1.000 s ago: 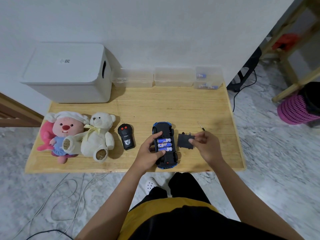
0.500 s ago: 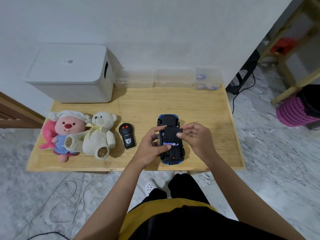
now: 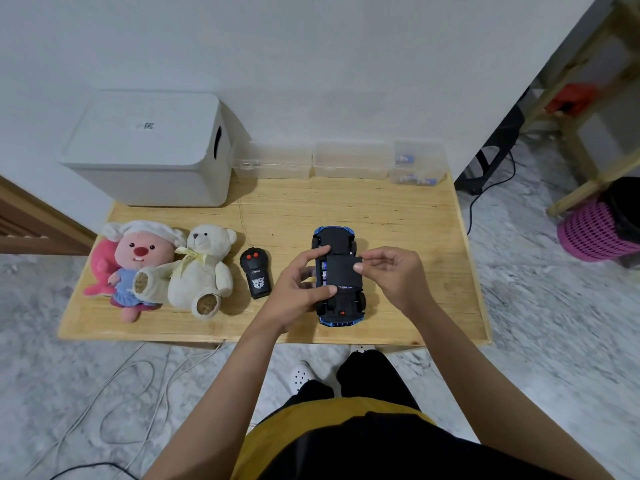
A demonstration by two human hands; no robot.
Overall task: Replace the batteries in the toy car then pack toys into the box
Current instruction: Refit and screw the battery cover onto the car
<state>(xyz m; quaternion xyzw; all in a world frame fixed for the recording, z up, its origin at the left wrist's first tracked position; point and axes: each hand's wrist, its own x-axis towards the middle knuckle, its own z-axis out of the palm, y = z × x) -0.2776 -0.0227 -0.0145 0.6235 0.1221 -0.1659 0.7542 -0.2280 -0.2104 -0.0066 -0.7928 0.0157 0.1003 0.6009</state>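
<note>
At centre frame, the right hand [image 3: 391, 275] pinches the black battery cover [image 3: 343, 270] over the upturned blue toy car [image 3: 337, 278], while the left hand [image 3: 298, 289] grips the car's side. Batteries [image 3: 323, 270] peek out beside the cover, so they seem fitted; closing and all packing remain. The plush beaver [image 3: 138, 268], teddy bear [image 3: 202, 268] and remote [image 3: 255, 273] lie at left on the wooden table [image 3: 415, 216]; the lidded white box [image 3: 152, 147] stands upper left, against a white wall, marble floor below.
</note>
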